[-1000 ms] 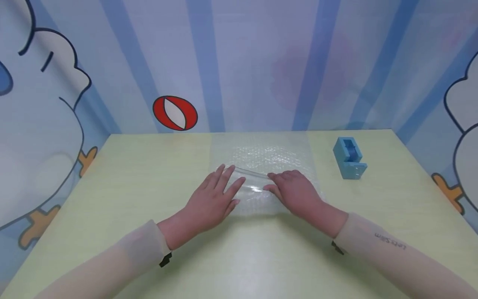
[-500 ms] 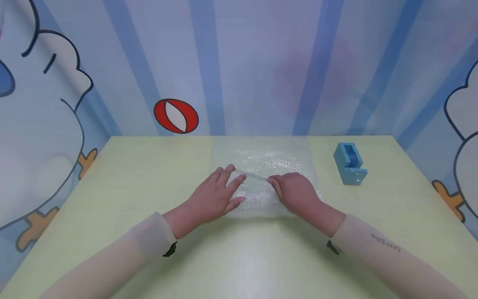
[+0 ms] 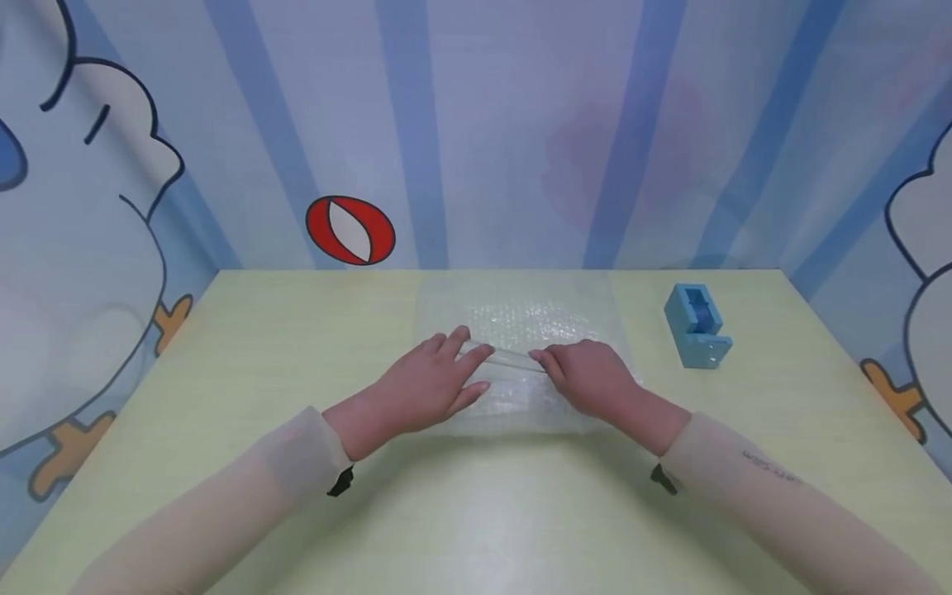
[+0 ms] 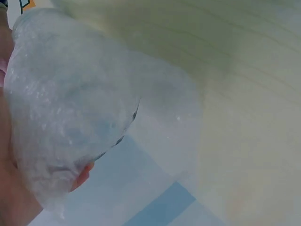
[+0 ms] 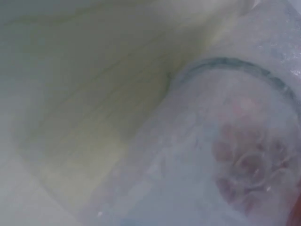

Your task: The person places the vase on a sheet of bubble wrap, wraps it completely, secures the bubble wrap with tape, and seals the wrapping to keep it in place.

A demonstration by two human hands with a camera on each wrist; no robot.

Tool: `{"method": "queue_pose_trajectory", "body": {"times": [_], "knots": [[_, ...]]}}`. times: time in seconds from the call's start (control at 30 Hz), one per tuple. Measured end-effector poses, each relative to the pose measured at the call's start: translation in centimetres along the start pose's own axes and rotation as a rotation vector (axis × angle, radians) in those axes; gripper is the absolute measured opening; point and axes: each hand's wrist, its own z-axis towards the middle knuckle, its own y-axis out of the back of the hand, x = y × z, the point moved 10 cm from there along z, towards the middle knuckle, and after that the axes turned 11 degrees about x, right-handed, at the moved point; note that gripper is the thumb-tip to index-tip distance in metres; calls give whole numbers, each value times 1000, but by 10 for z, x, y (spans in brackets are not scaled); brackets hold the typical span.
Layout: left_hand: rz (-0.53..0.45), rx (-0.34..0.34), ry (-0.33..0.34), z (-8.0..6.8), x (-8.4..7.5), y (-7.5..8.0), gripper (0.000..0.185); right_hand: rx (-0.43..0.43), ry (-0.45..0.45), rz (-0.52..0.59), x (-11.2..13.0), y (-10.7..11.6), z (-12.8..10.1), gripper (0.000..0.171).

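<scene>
A clear bubble wrap sheet (image 3: 513, 318) lies on the table, with a raised edge or fold running between the two hands. My right hand (image 3: 598, 380) pinches one end of that raised film between thumb and fingertips. At its other end, the fingers of my left hand (image 3: 416, 388) touch the film, fairly straight and spread, with the thumb apart from them. In the left wrist view, the bubble wrap (image 4: 80, 108) curves up and covers much of the hand. Through the bubble wrap (image 5: 188, 155), the right wrist view shows blurred, skin-toned shapes.
A light blue tape dispenser (image 3: 695, 326) stands on the pale yellow table (image 3: 312, 330), right of the wrap. Behind the table rises a blue striped backdrop (image 3: 513, 124) with cartoon figures and a red printed oval (image 3: 350, 230).
The right thumb and fingers have closed together on the film. The left index finger has come down nearer to the strip. The raised film between the hands has shifted slightly.
</scene>
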Motion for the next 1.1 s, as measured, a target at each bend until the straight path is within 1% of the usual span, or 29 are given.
{"method": "queue_pose_trajectory", "body": {"times": [0.07,0.13,0.23,0.27,0.33,0.37,0.47,0.5,0.53,0.6,0.63,0.77,0.8,0.87,0.93,1.0,1.1], "knots": [[-43,44,-2,2,2,-1,54,45,20,23,0,-2,0,44],[-90,88,3,4,5,-2,54,88,48,20,0,-5,-2,48],[-139,134,11,10,10,-3,55,132,77,4,0,-7,-4,64],[-149,142,12,11,11,-3,55,118,89,-34,1,-5,-5,70],[-163,155,11,15,14,-4,55,40,107,-148,8,3,-11,74],[-170,159,11,16,15,-4,55,-23,119,-226,14,7,-16,73],[-193,161,12,16,17,-4,54,-258,139,-464,37,19,-35,60],[-203,161,13,16,18,-4,54,-302,133,-506,42,18,-40,57],[-210,161,17,15,19,-4,54,-327,134,-523,45,16,-43,55],[-221,162,21,15,19,-4,54,-291,112,-501,42,8,-43,56],[-226,163,22,14,19,-3,54,-246,97,-483,39,2,-41,61],[-239,175,18,14,18,-3,54,-47,38,-413,22,-15,-33,99],[-239,176,14,14,17,-3,54,-20,39,-407,20,-17,-32,108],[-237,175,4,13,17,-3,53,19,52,-395,20,-20,-30,119],[-235,169,-7,11,16,-4,53,31,68,-399,21,-20,-29,117],[-237,160,-17,10,16,-3,53,15,91,-420,24,-19,-28,109],[-243,148,-27,9,16,-2,52,2,101,-434,25,-17,-25,95]]}}
